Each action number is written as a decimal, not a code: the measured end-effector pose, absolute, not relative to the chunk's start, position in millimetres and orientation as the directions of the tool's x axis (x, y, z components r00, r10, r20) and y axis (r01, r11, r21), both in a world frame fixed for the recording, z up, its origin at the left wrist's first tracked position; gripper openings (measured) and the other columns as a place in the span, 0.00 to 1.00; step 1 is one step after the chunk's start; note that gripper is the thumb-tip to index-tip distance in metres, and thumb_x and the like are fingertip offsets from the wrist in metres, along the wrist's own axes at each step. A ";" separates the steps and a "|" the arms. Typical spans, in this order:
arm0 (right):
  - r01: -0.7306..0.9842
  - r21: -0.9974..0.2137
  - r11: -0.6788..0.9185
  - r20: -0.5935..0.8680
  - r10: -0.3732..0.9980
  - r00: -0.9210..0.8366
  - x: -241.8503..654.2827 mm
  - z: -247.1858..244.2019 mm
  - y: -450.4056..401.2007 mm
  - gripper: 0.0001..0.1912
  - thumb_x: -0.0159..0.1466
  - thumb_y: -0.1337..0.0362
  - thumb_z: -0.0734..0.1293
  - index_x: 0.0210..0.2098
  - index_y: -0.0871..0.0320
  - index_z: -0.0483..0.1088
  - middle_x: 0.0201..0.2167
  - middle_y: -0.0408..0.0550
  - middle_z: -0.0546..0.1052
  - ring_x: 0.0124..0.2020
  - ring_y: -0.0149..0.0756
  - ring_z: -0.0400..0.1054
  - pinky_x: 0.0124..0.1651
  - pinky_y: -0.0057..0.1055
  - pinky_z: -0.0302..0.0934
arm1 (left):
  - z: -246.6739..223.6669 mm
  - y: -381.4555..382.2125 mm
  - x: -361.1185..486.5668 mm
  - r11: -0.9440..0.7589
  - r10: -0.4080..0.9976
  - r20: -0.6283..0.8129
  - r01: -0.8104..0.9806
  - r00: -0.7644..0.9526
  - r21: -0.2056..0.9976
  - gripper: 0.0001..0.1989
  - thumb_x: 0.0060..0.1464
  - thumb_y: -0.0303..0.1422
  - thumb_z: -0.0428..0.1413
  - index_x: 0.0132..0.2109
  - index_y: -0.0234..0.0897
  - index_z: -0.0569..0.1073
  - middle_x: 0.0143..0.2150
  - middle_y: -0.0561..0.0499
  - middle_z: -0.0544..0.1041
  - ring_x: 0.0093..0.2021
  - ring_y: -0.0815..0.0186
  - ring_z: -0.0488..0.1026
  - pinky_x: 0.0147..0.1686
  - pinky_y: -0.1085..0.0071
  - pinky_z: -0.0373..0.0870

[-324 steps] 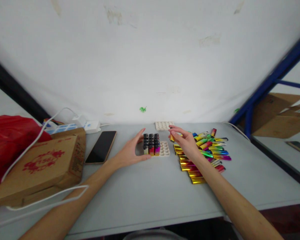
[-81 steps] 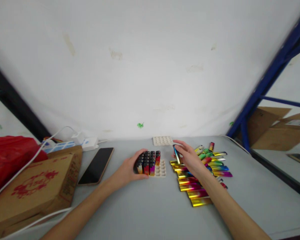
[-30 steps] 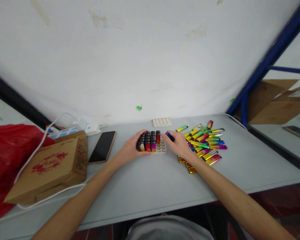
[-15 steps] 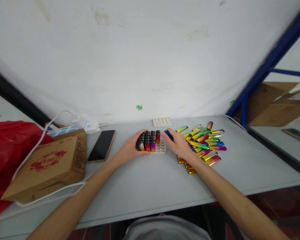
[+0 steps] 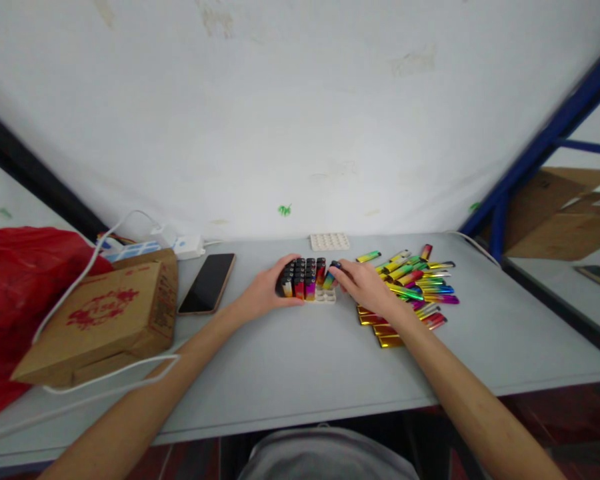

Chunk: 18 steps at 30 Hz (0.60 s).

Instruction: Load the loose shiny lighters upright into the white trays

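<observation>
Several cigarette lighters (image 5: 299, 283) with black tops stand upright in close rows in a white tray with round holes (image 5: 325, 297). My left hand (image 5: 271, 288) is wrapped around the left end of these rows, thumb at the near side and fingers at the far side. Between the thumb and fingers of my right hand (image 5: 363, 283) is a single blue, green and yellow lighter (image 5: 331, 275), tilted over the right part of the tray. To the right, partly behind my right hand, lies a loose pile of shiny coloured lighters (image 5: 415, 280).
A second white holed tray (image 5: 329, 241) lies by the wall. At left are a phone (image 5: 207, 283), a cardboard box (image 5: 95, 320), a red plastic bag (image 5: 30, 300), a power strip (image 5: 187, 247) and a white cable (image 5: 93, 257). A blue metal frame (image 5: 497, 227) stands at right.
My right hand has brought its lighter down to the tray's holes, beside the standing rows. The left hand keeps its hold. The whole view has shifted slightly.
</observation>
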State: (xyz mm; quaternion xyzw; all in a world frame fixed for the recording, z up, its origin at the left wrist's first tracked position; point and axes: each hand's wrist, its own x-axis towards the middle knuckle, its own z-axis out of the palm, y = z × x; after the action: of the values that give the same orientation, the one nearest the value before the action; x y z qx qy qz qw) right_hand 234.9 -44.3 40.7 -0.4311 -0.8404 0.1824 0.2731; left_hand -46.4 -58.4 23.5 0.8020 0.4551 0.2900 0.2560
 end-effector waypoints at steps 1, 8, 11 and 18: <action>0.615 -0.542 0.573 0.294 0.815 -0.499 235.5 39.9 -43.8 0.21 0.79 0.52 0.59 0.31 0.53 0.68 0.25 0.45 0.75 0.28 0.38 0.68 0.37 0.33 0.55 | 23.7 -58.5 -46.1 -0.456 0.878 0.233 0.580 0.418 0.675 0.49 0.51 0.48 0.71 0.73 0.42 0.59 0.71 0.43 0.72 0.67 0.49 0.73 0.69 0.57 0.68; 0.678 -0.350 0.647 0.215 0.760 -0.614 228.1 38.1 -49.0 0.11 0.79 0.59 0.61 0.45 0.56 0.71 0.39 0.54 0.81 0.39 0.42 0.74 0.42 0.33 0.60 | 22.6 -57.4 -46.1 -0.449 0.881 0.228 0.578 0.415 0.681 0.50 0.50 0.49 0.71 0.73 0.42 0.59 0.71 0.43 0.72 0.68 0.47 0.73 0.69 0.57 0.68; 0.745 -0.235 0.624 0.197 0.782 -0.592 220.0 38.6 -53.5 0.12 0.80 0.59 0.60 0.51 0.58 0.71 0.43 0.57 0.81 0.41 0.46 0.76 0.42 0.34 0.61 | 21.8 -57.2 -46.5 -0.447 0.882 0.226 0.579 0.414 0.682 0.50 0.49 0.49 0.71 0.73 0.42 0.60 0.71 0.43 0.72 0.67 0.48 0.73 0.68 0.57 0.68; 0.822 -0.093 0.561 0.168 0.823 -0.543 209.4 37.6 -58.2 0.15 0.80 0.57 0.59 0.55 0.59 0.71 0.45 0.59 0.81 0.40 0.46 0.78 0.39 0.34 0.59 | 22.6 -57.1 -45.4 -0.454 0.878 0.234 0.576 0.417 0.679 0.49 0.50 0.48 0.70 0.73 0.40 0.60 0.71 0.42 0.72 0.67 0.48 0.73 0.68 0.58 0.68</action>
State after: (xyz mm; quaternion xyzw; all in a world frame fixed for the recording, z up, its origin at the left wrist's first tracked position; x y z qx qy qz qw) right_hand 209.4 -58.2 37.6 -0.4683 -0.8783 0.0014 0.0964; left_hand -45.4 -57.1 22.6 0.8010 0.4540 0.2925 0.2583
